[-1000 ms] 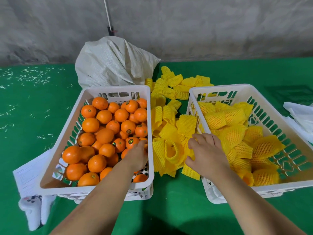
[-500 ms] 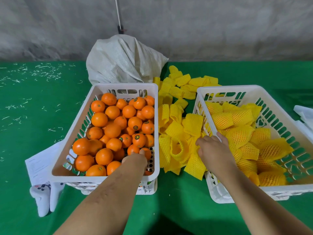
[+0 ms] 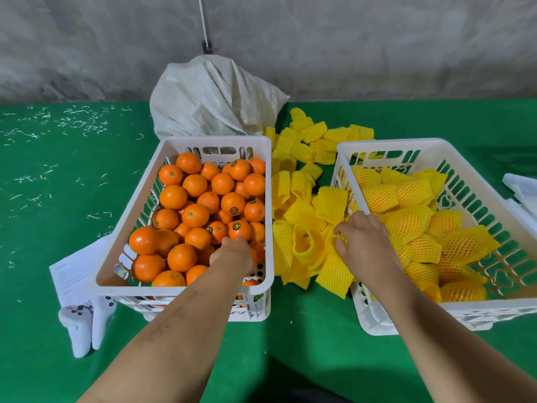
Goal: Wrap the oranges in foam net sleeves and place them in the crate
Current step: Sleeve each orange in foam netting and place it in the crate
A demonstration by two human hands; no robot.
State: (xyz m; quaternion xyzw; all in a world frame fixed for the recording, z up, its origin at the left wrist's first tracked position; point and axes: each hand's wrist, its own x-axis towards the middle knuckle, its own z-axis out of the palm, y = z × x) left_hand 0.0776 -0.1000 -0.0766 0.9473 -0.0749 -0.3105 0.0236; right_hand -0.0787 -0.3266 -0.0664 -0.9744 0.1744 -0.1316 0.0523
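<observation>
A white crate [image 3: 186,140] on the left is full of bare oranges [image 3: 195,185]. My left hand [image 3: 234,255] reaches into its near right corner, fingers curled down over an orange that is mostly hidden, fingertips against a stickered orange [image 3: 239,229]. Loose yellow foam net sleeves [image 3: 302,205] lie piled between the crates. My right hand [image 3: 367,245] pinches one sleeve [image 3: 338,238] at the pile's right edge, beside the right crate's wall. The right white crate [image 3: 392,141] holds several oranges wrapped in sleeves [image 3: 406,223].
A white woven sack [image 3: 215,103] stands behind the left crate against a grey wall. A paper sheet [image 3: 77,271] and a white controller-like object [image 3: 84,327] lie left of that crate. White plastic [image 3: 523,193] lies at the right edge. Small white scraps [image 3: 58,126] dot the green cloth.
My right hand has shifted a little left from the right crate's rim onto the sleeve pile and taken hold of a sleeve. My left hand stays low in the orange crate.
</observation>
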